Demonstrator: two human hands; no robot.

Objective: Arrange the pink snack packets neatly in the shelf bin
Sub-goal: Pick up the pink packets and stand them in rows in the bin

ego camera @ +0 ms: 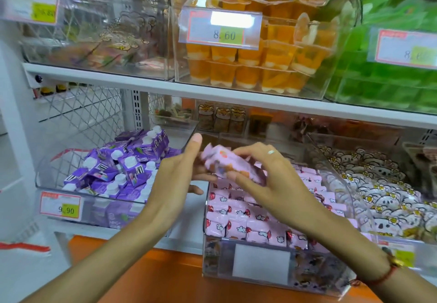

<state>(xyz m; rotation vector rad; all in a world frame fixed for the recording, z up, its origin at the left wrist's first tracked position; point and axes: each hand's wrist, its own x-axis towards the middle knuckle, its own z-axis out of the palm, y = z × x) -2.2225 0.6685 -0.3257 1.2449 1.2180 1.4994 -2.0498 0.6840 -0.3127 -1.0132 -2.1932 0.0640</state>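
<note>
A clear shelf bin [260,286] on the lower shelf holds several pink snack packets [238,217] lying in rows. Above the bin, both hands hold a small bunch of pink packets [227,163]. My left hand [175,175] supports the bunch from the left and below, thumb pointing up. My right hand [264,170], with a ring on one finger, pinches the bunch from the right with curled fingers. The packets in the bin's back part are partly hidden behind my right hand.
Left of the pink bin stands a bin of purple cartons [113,172]; to the right, a bin of white flower-print packets [378,191]. The upper shelf [189,89] carries orange jelly cups [255,61] and green cups [390,77]. An orange ledge [142,267] runs below.
</note>
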